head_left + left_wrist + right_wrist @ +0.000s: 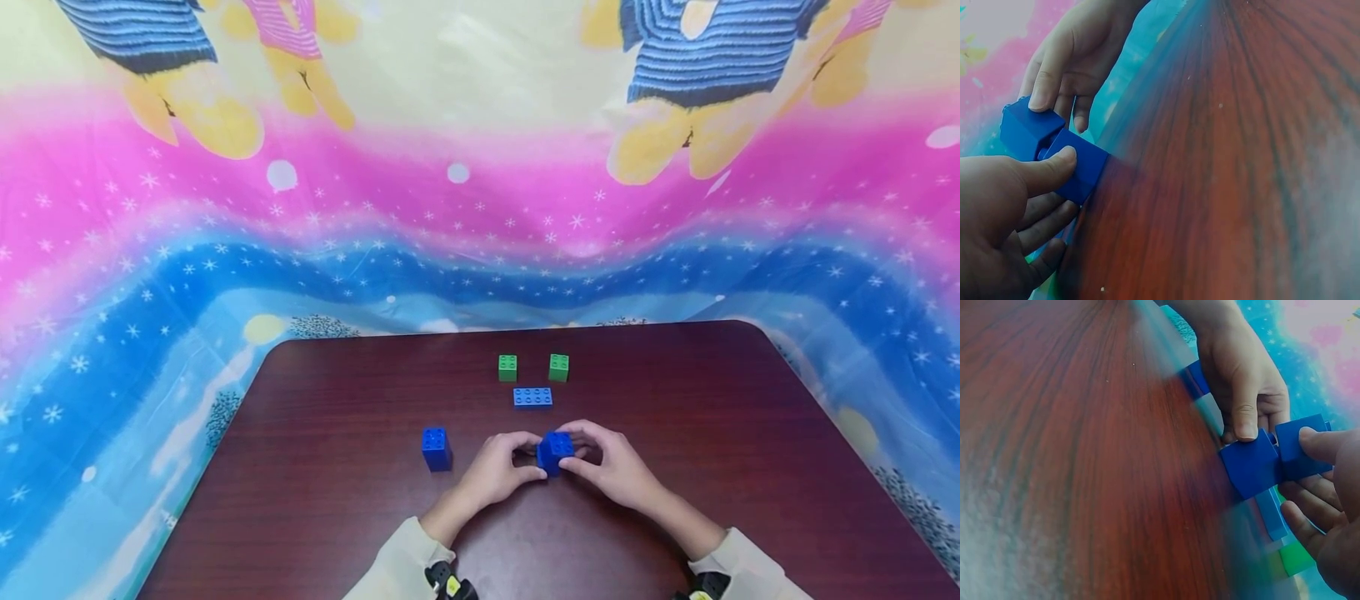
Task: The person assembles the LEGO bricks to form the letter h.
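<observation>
The left hand [498,468] is pinching the lower blue block [1089,165] on the table [330,500]; the right hand [617,468] is gripping the upper blue block [1026,129], tilting atop it. Green blocks [507,368] are sitting beyond.

Smooth-sided, the lower blue building brick [1250,465] sits on the table [315,408], roughly midway between the left and right edges, well short of the far one. And right above it, the upper blue building brick [558,441], studs on top, tilts askew, a narrow wedge-shaped gap between them!
</observation>
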`<act>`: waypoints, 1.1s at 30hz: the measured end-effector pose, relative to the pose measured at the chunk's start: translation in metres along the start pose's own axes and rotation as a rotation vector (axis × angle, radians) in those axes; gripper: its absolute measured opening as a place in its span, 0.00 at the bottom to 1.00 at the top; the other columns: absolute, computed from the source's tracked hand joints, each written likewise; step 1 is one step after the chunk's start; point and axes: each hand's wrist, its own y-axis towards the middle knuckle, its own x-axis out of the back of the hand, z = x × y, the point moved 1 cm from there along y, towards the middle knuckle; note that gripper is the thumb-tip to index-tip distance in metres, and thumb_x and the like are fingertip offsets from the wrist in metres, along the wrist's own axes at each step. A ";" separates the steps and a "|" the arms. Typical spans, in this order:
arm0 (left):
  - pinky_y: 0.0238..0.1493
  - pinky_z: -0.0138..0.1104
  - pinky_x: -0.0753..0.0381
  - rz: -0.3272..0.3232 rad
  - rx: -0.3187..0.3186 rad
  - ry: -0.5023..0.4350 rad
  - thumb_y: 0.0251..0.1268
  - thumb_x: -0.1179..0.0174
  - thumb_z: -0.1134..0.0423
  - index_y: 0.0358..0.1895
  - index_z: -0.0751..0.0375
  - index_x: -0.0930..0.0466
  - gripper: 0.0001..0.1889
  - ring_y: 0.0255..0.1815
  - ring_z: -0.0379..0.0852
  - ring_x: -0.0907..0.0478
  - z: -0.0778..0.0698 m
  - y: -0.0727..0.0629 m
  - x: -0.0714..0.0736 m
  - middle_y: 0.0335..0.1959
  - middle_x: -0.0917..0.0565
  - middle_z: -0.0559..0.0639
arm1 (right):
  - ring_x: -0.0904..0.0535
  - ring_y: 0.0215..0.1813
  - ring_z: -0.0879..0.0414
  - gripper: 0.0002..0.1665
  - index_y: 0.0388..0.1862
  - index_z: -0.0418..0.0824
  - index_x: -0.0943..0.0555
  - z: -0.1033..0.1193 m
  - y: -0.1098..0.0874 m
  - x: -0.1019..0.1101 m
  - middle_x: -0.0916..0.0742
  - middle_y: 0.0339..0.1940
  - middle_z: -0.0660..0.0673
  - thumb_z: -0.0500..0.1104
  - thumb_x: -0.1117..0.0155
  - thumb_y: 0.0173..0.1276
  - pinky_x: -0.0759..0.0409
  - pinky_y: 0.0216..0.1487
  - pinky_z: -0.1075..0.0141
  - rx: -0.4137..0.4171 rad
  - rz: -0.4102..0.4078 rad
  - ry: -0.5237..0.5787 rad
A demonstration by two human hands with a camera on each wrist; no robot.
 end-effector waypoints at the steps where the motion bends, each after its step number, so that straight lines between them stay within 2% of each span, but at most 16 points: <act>1: 0.49 0.31 0.18 -0.001 0.001 0.000 0.58 0.24 0.62 0.51 0.60 0.14 0.18 0.44 0.39 0.15 0.000 0.000 0.000 0.43 0.11 0.47 | 0.16 0.46 0.58 0.21 0.58 0.48 0.20 0.000 0.000 0.000 0.12 0.50 0.49 0.45 0.26 0.67 0.15 0.48 0.65 -0.004 0.000 -0.003; 4: 0.49 0.31 0.18 -0.003 0.007 0.002 0.58 0.24 0.63 0.51 0.60 0.15 0.18 0.44 0.38 0.15 -0.001 0.000 -0.001 0.43 0.11 0.47 | 0.16 0.46 0.58 0.22 0.59 0.48 0.20 0.001 -0.001 0.000 0.13 0.50 0.49 0.45 0.26 0.67 0.15 0.48 0.65 -0.017 0.000 -0.009; 9: 0.52 0.31 0.18 -0.007 0.058 -0.056 0.57 0.24 0.64 0.51 0.58 0.17 0.19 0.47 0.38 0.15 -0.002 0.000 -0.001 0.45 0.11 0.48 | 0.16 0.45 0.57 0.22 0.58 0.48 0.20 0.001 -0.001 0.001 0.13 0.50 0.49 0.44 0.26 0.67 0.15 0.48 0.65 -0.020 0.000 -0.006; 13: 0.51 0.33 0.18 -0.018 0.064 -0.091 0.56 0.23 0.66 0.48 0.59 0.17 0.17 0.47 0.41 0.14 -0.001 0.000 -0.001 0.44 0.11 0.49 | 0.16 0.45 0.57 0.21 0.58 0.47 0.20 0.001 0.000 0.001 0.13 0.50 0.49 0.44 0.27 0.68 0.15 0.47 0.65 -0.013 0.000 0.010; 18: 0.50 0.34 0.17 -0.020 0.061 -0.094 0.55 0.23 0.66 0.46 0.60 0.16 0.16 0.46 0.42 0.14 -0.001 0.001 -0.001 0.43 0.11 0.49 | 0.16 0.46 0.58 0.20 0.58 0.47 0.20 -0.001 0.000 0.000 0.12 0.49 0.49 0.44 0.27 0.68 0.15 0.47 0.65 -0.007 0.000 0.022; 33: 0.49 0.32 0.18 -0.014 0.096 -0.096 0.55 0.22 0.64 0.44 0.57 0.15 0.14 0.44 0.38 0.15 -0.001 0.001 -0.001 0.41 0.11 0.46 | 0.15 0.41 0.58 0.20 0.56 0.46 0.19 0.001 0.002 -0.002 0.12 0.49 0.49 0.43 0.26 0.67 0.15 0.45 0.65 -0.017 -0.001 0.015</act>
